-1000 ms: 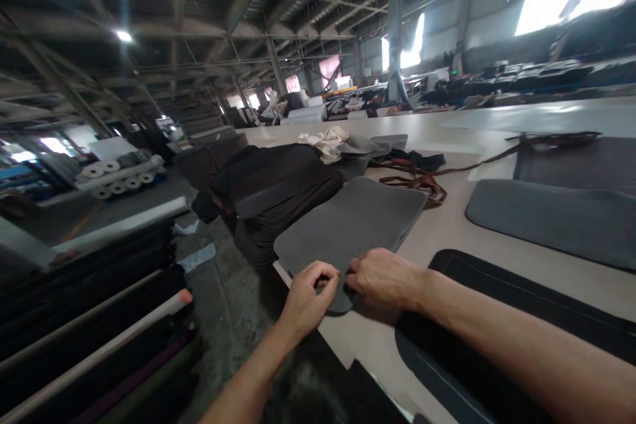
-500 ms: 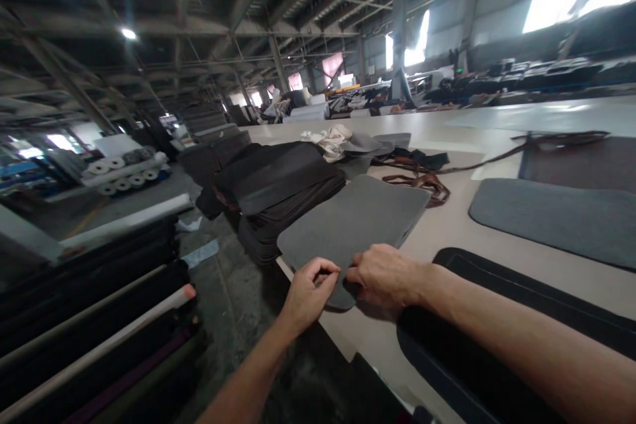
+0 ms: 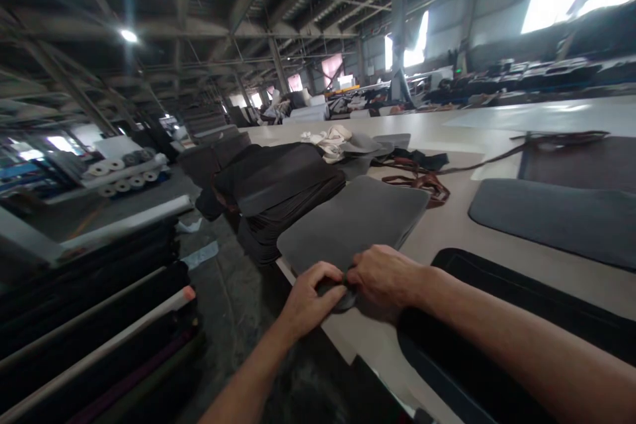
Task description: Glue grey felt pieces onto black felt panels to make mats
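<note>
I have both hands together at the near corner of a grey panel (image 3: 358,212), which lies flat on the counter (image 3: 440,228), its left side along the counter's edge. The left hand (image 3: 311,301) comes in from below with thumb and forefinger drawn narrow, their tips at the panel's surface. I cannot tell from here whether they have a bit of it between them. The right hand (image 3: 390,275) is curled, knuckles up, its fingers tucked down close beside the left fingertips; my view hides what, if anything, they hold. A rounded tip of the panel shows just below the fingers.

The right forearm (image 3: 507,324) crosses over a black panel (image 3: 477,265) on the counter. Farther right I see a blue-grey panel (image 3: 551,222) with rounded corners, and behind it a dark brown sheet (image 3: 581,162). Just beyond the grey panel, brown strips (image 3: 430,191) lie in a tangle, with a crumpled off-white cloth (image 3: 334,140) farther back. A stack of dark pieces (image 3: 283,175) stands to the left of the grey panel, near it. At my lower left, long dark rolls (image 3: 124,278) lie beside the floor (image 3: 233,285).
</note>
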Tool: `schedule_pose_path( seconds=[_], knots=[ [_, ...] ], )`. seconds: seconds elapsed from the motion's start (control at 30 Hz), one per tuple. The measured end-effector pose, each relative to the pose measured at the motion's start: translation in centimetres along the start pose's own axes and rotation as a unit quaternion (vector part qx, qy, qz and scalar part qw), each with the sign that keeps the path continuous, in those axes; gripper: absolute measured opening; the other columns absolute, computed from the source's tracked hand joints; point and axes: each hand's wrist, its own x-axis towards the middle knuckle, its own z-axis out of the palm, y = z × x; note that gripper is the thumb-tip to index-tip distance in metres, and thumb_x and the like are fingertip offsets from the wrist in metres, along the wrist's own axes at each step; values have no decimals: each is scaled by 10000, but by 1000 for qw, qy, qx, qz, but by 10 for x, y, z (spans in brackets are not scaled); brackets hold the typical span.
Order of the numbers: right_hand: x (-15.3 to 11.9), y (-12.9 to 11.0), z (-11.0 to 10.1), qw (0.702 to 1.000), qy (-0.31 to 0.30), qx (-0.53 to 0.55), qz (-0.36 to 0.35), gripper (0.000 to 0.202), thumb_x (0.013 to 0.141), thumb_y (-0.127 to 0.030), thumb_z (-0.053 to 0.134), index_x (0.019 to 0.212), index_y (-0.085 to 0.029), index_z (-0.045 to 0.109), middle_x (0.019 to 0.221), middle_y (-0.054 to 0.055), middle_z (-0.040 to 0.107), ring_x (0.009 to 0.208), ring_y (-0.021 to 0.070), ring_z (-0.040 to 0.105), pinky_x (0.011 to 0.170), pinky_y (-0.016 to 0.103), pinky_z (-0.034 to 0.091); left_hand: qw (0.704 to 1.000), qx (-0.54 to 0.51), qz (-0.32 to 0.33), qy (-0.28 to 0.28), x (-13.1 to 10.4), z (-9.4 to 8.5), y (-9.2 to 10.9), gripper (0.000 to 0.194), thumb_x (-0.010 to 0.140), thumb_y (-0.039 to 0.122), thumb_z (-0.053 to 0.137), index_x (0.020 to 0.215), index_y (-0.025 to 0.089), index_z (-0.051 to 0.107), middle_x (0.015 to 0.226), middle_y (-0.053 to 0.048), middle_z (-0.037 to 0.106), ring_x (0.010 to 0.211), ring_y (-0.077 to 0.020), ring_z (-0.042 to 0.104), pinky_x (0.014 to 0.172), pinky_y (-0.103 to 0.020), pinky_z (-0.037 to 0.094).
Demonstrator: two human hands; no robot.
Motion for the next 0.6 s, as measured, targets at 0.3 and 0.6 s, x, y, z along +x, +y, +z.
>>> schedule_pose_path(
  seconds=[0.3, 0.6],
  knots=[
    [10, 1, -3, 998, 22, 51, 36, 142, 856, -147, 610, 909, -183, 737, 783, 98, 725, 752, 228, 694, 645, 261, 432, 991, 42, 121, 26, -11, -3, 16, 219, 764, 181, 788, 922, 217, 641, 1063, -48, 682, 1037, -213, 614, 926, -350, 460],
    [16, 28, -16, 926, 284, 104, 224, 229, 1082, -230, 341, 1142, -166, 552, 950, 78, 699, 864, 207, 679, 710, 280, 421, 985, -154, 57, 47, -12, -1, 42, 184, 908, 384, 688, 999, 228, 721, 1043, -86, 720, 1034, -246, 660, 911, -365, 515]
  ],
)
